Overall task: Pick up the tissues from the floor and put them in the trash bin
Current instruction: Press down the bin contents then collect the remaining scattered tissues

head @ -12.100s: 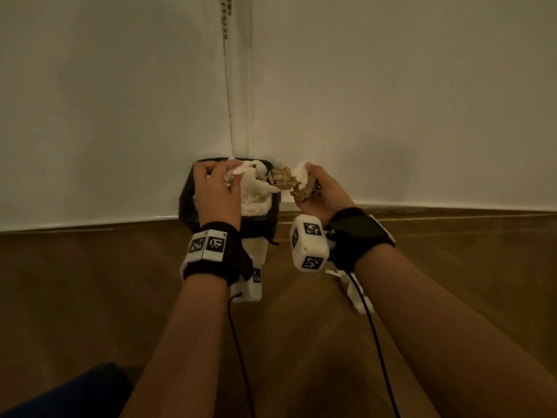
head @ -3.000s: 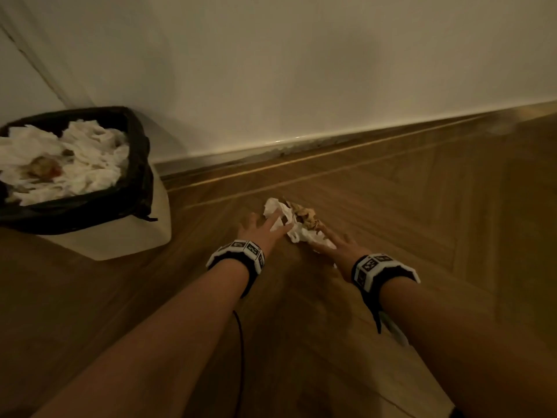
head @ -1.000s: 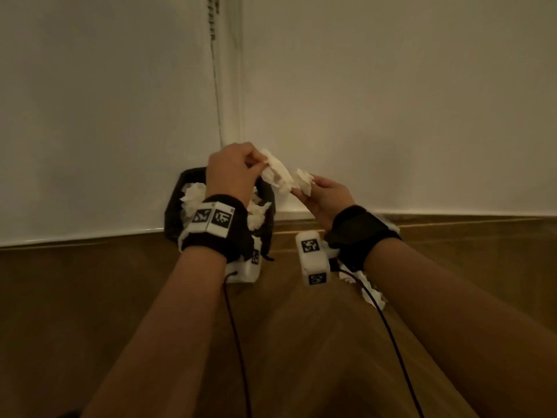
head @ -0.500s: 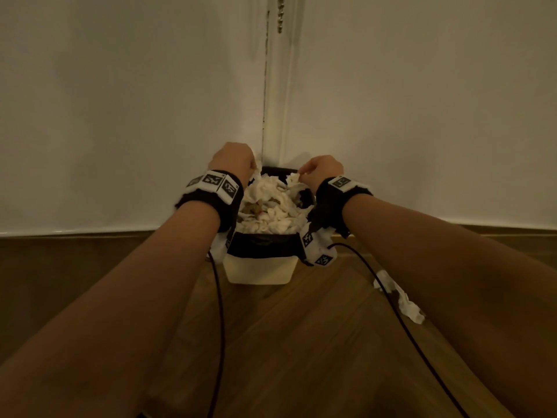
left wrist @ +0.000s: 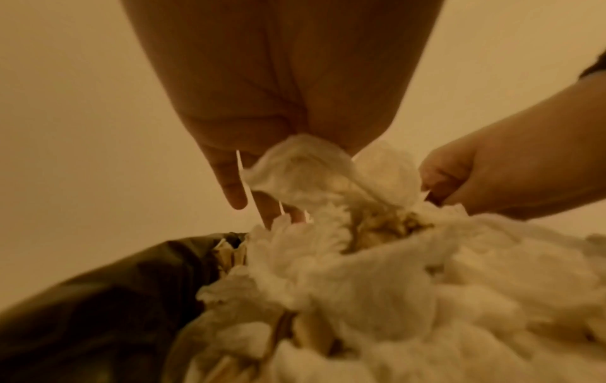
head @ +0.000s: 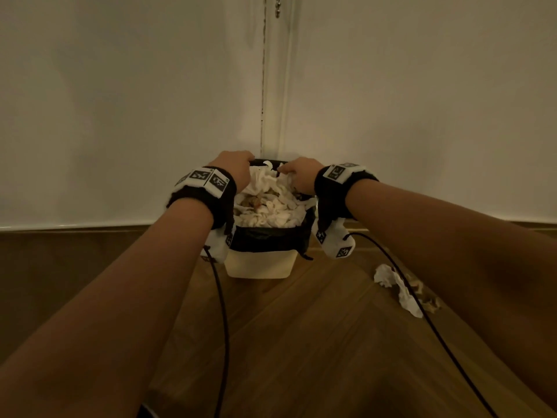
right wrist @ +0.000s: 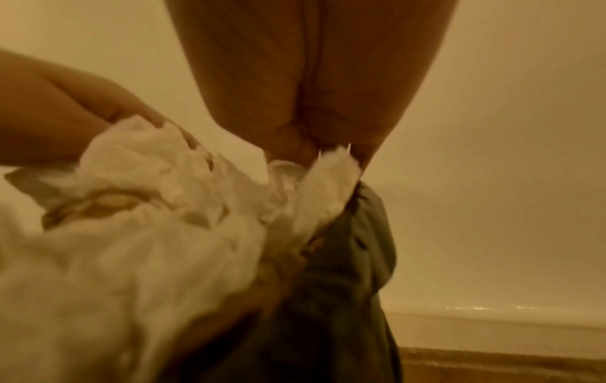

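Note:
A white trash bin (head: pixel 256 267) with a black liner (head: pixel 265 239) stands in the wall corner, heaped with crumpled white tissues (head: pixel 268 206). Both hands are at the far rim, on top of the heap. My left hand (head: pixel 242 167) grips a crumpled tissue (left wrist: pixel 295 165), its fingers curled down around it. My right hand (head: pixel 286 173) pinches another white tissue (right wrist: pixel 331 178) against the liner edge (right wrist: pixel 347 254). Brown scraps (left wrist: pixel 387 222) show among the tissues. One more soiled tissue (head: pixel 398 288) lies on the wooden floor to the right of the bin, under my right forearm.
White walls meet in a corner right behind the bin, with a bead chain (head: pixel 278 7) hanging above. Black cables (head: pixel 223 312) trail from both wrist bands across the wood floor (head: pixel 301 342).
A second ago both hands held the tissues in the air at the bin's right edge. They have since come down onto the heap, and in the last half second sunk slightly lower into it.

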Demonstrator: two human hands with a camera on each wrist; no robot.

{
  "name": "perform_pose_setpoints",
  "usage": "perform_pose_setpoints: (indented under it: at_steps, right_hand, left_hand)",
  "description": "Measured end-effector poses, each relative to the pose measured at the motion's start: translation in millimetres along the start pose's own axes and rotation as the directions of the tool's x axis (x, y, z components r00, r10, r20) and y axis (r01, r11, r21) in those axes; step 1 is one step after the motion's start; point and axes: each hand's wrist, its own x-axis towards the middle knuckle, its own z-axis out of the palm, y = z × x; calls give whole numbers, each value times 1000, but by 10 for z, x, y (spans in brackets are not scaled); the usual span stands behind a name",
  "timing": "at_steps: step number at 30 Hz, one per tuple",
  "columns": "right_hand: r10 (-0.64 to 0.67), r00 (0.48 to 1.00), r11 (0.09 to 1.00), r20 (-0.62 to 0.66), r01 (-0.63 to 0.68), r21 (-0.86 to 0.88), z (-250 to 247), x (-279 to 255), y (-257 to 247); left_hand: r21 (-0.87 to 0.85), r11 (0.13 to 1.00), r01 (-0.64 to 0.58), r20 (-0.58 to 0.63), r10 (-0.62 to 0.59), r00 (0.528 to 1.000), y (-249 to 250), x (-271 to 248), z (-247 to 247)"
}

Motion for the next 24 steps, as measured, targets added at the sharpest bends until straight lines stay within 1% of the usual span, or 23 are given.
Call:
perform_pose_setpoints:
  at_steps: [3,5,7,10,11,12,13,15,17,19,21,22,24]
  right_hand:
    - [-14,999,996,-29,17,87,-9,-86,77]
    - [-19,998,989,-66,28,144,-23,-163,152]
    - [-10,992,977,-128,37,208,-55,-276,255]
    - [41,973,943,-228,38,331,-89,-511,514]
    - [72,964,934,-254,24,357,-82,-600,643]
    - [104,955,927,-278,8,374,-66,-697,792]
    - [133,947,923,-294,-11,384,-37,-792,954]
    - [188,937,921,-296,-64,384,40,-984,1291]
    - [247,927,921,-283,-134,366,146,-1162,1621]
    - [319,908,906,-270,-208,369,275,-1322,1918]
    - [392,885,884,-252,-286,370,418,-1463,2177]
    - [427,873,872,-236,-329,361,491,-1524,2297]
    - [486,856,845,-175,-409,345,657,-1633,2515]
  left_hand:
    - [-110,993,37,-142,-53,988,24,-82,-21]
    - [-168,986,23,-296,-73,952,101,-185,-47]
    - [-218,975,-39,-452,-65,890,236,-313,-66]
    - [-223,956,-193,-646,3,763,541,-516,-37]
    - [-211,943,-257,-693,41,720,669,-574,-5]
    - [-203,925,-322,-720,82,690,805,-625,41]
    - [-202,900,-387,-726,128,676,946,-668,105]
    - [-218,837,-502,-693,230,684,1224,-730,289]
    - [-225,800,-556,-616,325,718,1477,-776,526]
    - [-224,797,-561,-501,399,768,1675,-799,804]
    - [-209,816,-539,-372,443,815,1823,-809,1089]
    - [-194,827,-527,-315,456,832,1881,-815,1225]
    - [-154,843,-515,-219,479,850,1981,-818,1481]
